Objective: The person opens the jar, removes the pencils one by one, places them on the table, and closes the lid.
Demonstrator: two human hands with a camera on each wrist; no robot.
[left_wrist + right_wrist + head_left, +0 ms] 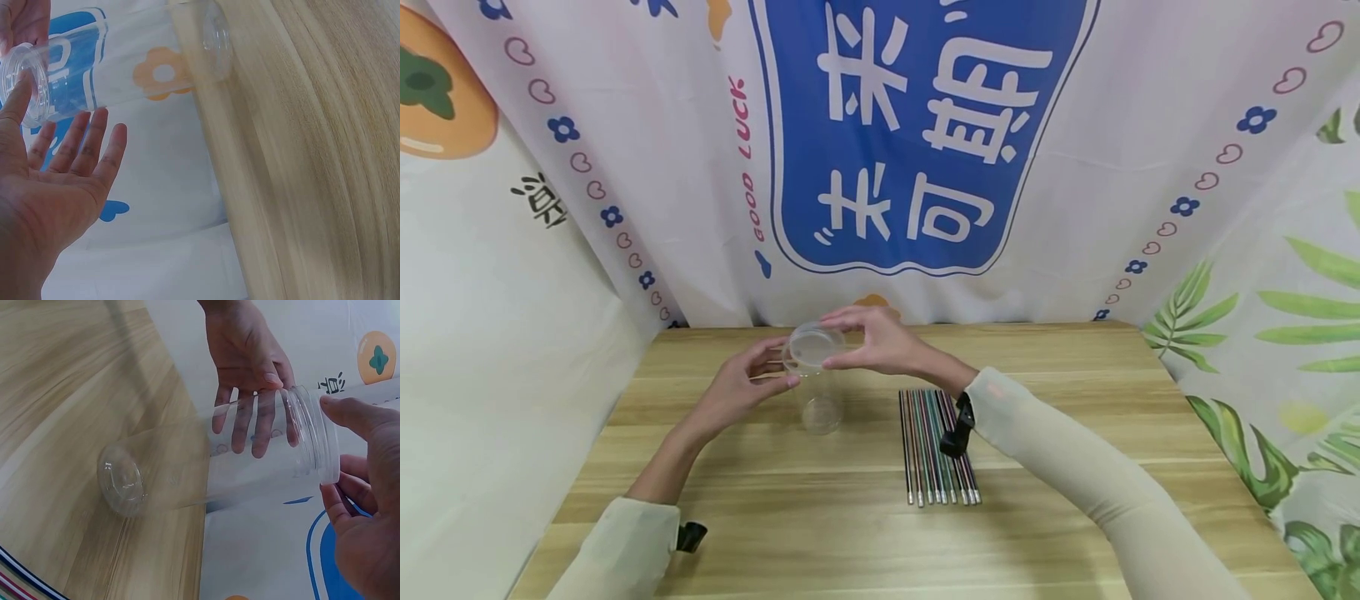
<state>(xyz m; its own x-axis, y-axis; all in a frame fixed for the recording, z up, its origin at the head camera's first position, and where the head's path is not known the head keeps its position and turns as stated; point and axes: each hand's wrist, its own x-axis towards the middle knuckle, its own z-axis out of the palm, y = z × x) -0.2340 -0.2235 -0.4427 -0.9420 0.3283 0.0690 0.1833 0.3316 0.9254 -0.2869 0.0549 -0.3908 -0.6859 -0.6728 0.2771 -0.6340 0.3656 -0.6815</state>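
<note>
A clear plastic jar (181,465) stands upright on the table, its ridged neck at the top. A translucent round lid (328,437) sits at its mouth; whether it is fastened cannot be told. My right hand (880,340) grips the lid by its edge, thumb on one side and fingers on the other. My left hand (741,390) is at the left of the jar, its fingers (94,140) spread and fairly straight, the thumb close to the neck. In the right wrist view, the left fingers show through the clear wall.
A row of several thin striped pencils (928,450) with pale ends lies right of the jar, partly under my right wrist. The wooden table (820,533) meets a printed cloth (700,250) at its back edge. Black wrist cameras (957,429) sit on both sleeves.
</note>
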